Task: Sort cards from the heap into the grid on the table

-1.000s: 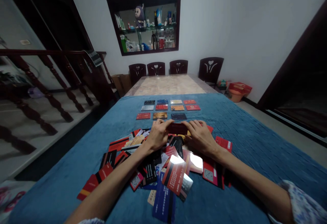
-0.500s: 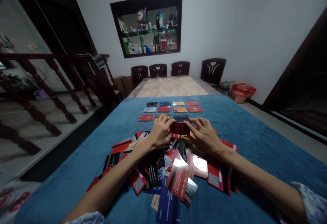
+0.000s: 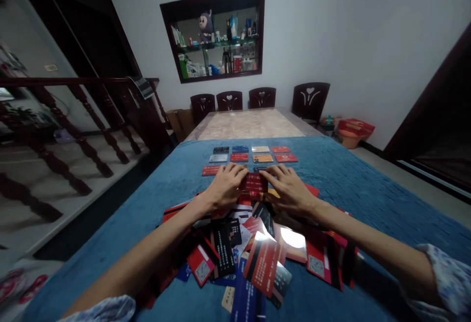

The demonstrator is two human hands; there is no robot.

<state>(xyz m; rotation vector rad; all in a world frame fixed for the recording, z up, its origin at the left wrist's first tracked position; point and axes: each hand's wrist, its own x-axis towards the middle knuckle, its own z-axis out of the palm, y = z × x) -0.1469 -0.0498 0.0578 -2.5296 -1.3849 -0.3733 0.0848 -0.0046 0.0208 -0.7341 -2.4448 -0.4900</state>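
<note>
Both my hands hold one red card (image 3: pixel 253 183) by its short ends, just above the blue cloth (image 3: pixel 368 185). My left hand (image 3: pixel 224 186) pinches its left end and my right hand (image 3: pixel 289 188) pinches its right end. Beyond the card lie neat rows of cards (image 3: pixel 253 154), laid out in a grid. Nearer to me, under my forearms, spreads a loose pile of cards (image 3: pixel 253 248), mostly red, black and blue, overlapping each other.
The cloth covers the near part of a long table; its bare marble top (image 3: pixel 246 123) shows farther off. Several dark chairs (image 3: pixel 261 97) stand at the far end. A wooden stair railing (image 3: pixel 73 116) runs on the left, and a red basin (image 3: pixel 353 131) sits on the floor at right.
Both hands have carried the red card away from me, from over the loose pile toward the near row of laid-out cards. The card's printed face now shows.
</note>
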